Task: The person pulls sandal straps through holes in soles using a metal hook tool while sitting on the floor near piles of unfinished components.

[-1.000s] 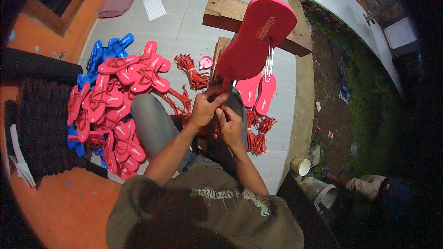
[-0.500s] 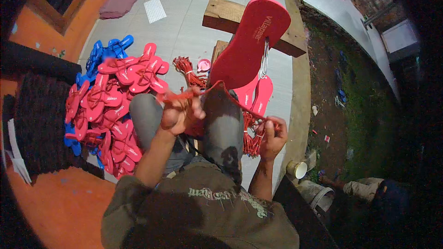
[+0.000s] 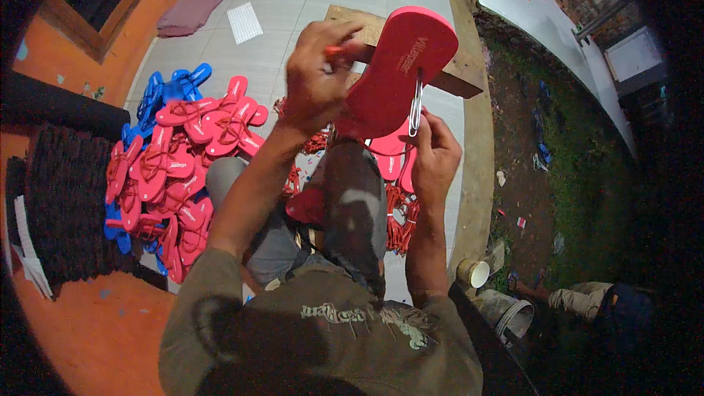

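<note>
A pink flip-flop sole (image 3: 403,73) stands tilted in front of me, propped on a wooden block stand (image 3: 458,84). A metal wire hook (image 3: 416,106) sticks out from the sole's right part and hangs down. Left of the sole, my left hand (image 3: 315,77) is raised and slightly blurred, its fingers closed on a red flip-flop strap (image 3: 334,51). My right hand (image 3: 438,154) is at the lower end of the wire hook, thumb and fingers pinched. Part of the red strap runs under the sole toward that hand; its end there is mostly hidden.
Finished pink flip-flops (image 3: 172,161) lie heaped on the left, with blue flip-flops (image 3: 194,77) behind. Bundles of red straps (image 3: 400,224) and more pink soles (image 3: 389,167) sit by my knee. Beyond the floor's right edge are a bucket (image 3: 513,315) and another person's leg (image 3: 579,299).
My left hand has risen and moved forward to the sole's left side with the strap. My right hand has moved up to the wire hook. The sole has shifted slightly.
</note>
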The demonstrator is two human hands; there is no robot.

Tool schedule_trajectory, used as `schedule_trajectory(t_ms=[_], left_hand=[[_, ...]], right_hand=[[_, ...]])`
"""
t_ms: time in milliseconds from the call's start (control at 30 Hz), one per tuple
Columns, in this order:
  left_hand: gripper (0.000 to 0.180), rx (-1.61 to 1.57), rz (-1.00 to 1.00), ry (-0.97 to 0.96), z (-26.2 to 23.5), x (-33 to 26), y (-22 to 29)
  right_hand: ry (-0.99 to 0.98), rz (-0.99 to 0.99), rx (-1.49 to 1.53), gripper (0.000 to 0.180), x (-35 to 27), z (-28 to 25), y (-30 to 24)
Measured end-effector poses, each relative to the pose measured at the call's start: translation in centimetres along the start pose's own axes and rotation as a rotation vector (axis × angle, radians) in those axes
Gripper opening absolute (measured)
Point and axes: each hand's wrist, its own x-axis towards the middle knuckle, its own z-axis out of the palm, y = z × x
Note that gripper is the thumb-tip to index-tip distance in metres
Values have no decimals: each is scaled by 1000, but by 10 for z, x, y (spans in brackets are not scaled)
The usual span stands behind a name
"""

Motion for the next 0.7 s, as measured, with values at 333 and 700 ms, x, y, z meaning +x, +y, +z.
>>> schedule_trajectory(t_ms=[333,700], left_hand=[[35,107,-165,-346,28,39,19],[41,-277,-341,-464,30,42,29]], right_hand=[[-285,-246,486,33,-8,-5,8],[-422,-75,619,33,-12,6,22]])
